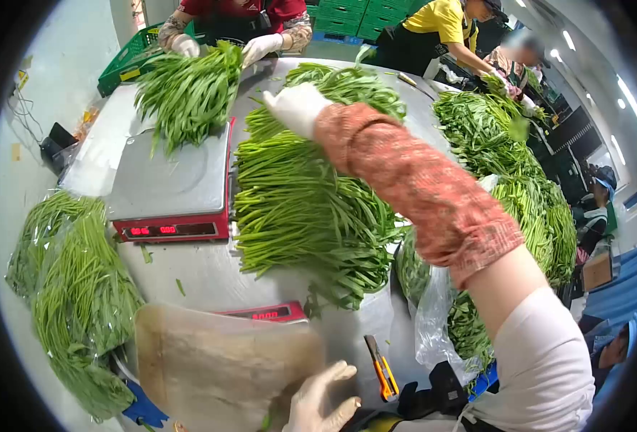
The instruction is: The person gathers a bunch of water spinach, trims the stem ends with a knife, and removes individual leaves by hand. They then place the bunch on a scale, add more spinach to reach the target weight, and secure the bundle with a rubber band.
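Observation:
My right hand (298,108), in a white glove under a patterned orange sleeve, reaches over the far end of a long pile of leafy green stems (297,209). Its fingers are partly hidden, so what they touch is unclear. My left hand (322,403), gloved, is at the bottom centre with fingers apart, holding nothing. Beside it lies a brownish, blurred flat tray or plate (225,353), over a red scale (282,312) whose display shows. A red scale with a bare metal plate (171,176) stands left of the pile. An orange cutter (382,371) lies right of my left hand.
Across the table, a co-worker's gloved hands (261,49) hold a bunch of greens (192,97) above the scale. Bagged greens (81,288) lie at the left. More greens (491,137) are heaped at the right, near other people. A green crate (128,61) stands behind.

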Available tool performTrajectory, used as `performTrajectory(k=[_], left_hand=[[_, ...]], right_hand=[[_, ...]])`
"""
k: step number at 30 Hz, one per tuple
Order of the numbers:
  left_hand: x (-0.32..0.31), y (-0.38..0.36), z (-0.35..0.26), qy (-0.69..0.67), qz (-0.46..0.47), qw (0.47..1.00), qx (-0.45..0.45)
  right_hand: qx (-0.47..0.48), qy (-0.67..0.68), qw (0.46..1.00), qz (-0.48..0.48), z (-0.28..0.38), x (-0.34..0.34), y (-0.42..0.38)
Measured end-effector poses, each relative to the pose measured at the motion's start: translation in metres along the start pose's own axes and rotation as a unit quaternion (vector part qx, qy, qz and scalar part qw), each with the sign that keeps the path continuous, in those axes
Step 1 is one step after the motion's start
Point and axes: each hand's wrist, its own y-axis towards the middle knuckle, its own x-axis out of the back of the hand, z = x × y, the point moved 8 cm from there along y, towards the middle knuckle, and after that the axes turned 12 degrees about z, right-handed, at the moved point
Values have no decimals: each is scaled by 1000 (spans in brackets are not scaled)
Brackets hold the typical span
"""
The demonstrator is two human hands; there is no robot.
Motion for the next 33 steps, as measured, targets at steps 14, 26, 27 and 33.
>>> performTrajectory(k=[14,26,27,33], left_hand=[[-27,0,17,-29,51,998,37],[-93,-64,-46,155,-16,988,17],[-102,-69,-49,159,-9,987,14],[-165,-83,-31,191,82,978,10]], right_hand=[[-93,470,874,-81,11,-16,-34],[6,507,854,-119,181,78,-441],[-44,547,835,-28,195,49,-483],[-175,590,784,81,218,14,-670]])
